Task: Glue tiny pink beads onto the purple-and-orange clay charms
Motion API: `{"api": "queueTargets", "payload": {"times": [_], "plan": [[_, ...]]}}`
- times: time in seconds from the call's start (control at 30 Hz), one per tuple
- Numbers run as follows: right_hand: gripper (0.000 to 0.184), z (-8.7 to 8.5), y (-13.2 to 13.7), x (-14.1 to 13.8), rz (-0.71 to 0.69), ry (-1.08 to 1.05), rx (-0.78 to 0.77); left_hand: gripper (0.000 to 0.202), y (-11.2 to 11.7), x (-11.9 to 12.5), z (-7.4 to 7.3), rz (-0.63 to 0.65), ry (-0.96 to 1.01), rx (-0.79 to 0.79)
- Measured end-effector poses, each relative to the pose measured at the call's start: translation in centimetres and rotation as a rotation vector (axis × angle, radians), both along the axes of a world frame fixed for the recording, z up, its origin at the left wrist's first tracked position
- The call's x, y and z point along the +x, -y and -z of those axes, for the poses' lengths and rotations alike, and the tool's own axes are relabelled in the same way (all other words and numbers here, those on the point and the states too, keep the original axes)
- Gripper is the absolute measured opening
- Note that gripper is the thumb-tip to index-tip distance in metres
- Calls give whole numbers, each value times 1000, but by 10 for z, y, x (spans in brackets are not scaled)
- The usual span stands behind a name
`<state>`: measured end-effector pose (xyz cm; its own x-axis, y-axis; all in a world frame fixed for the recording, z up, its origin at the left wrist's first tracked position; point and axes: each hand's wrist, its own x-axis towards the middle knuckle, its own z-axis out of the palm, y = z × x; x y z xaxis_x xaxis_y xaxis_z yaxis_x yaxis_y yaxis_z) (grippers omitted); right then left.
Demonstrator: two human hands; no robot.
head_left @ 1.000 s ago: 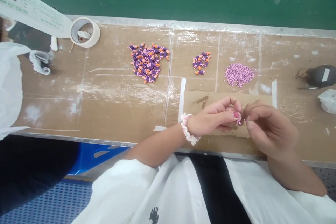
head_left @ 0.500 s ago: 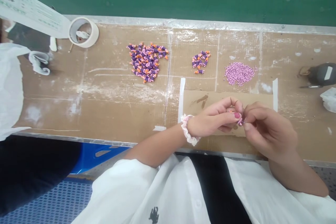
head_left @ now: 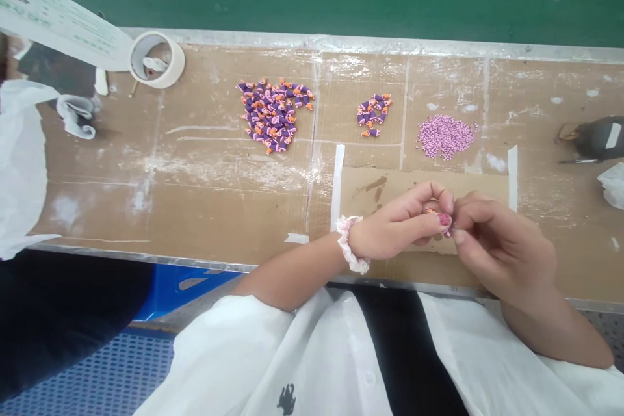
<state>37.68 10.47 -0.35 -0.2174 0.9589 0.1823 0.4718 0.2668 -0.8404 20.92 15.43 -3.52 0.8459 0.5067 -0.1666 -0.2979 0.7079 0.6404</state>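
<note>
My left hand [head_left: 400,224] and my right hand [head_left: 502,247] meet fingertip to fingertip over a taped cardboard patch [head_left: 363,188] near the bench's front edge. Both are pinched shut on one tiny purple and pink piece [head_left: 447,230] held between them. A white scrunchie [head_left: 350,245] sits on my left wrist. Farther back lie a large heap of purple and orange pieces [head_left: 273,114], a small heap of the same [head_left: 373,114], and a pile of small pink beads [head_left: 444,136].
A tape roll [head_left: 156,60] and a printed sheet [head_left: 58,19] are at the back left. Another person's white sleeve [head_left: 19,162] is at the left edge. A dark object [head_left: 597,138] and a white bag [head_left: 613,183] lie at the right. A green wall runs behind the bench.
Both hands stay pinched together on the small piece; the fingers shift only slightly. The piles have not moved.
</note>
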Motion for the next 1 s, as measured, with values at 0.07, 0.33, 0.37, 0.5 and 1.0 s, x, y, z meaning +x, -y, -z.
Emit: {"api": "queueTargets", "payload": {"times": [0.07,0.33,0.37,0.5,1.0], "plan": [[17,-1,0,0,11,4,-20,23,1,0,1,-7,11,13],[15,-2,0,-1,30,46,-35,31,2,2,1,0,-41,12],[15,-2,0,-1,32,59,-33,31,2,1,1,1,-47,18],[17,-2,0,-1,30,50,-47,28,2,0,1,-14,-31,90],[9,49,-46,50,238,534,118,39,-70,-11,32,-674,-526,450]]}}
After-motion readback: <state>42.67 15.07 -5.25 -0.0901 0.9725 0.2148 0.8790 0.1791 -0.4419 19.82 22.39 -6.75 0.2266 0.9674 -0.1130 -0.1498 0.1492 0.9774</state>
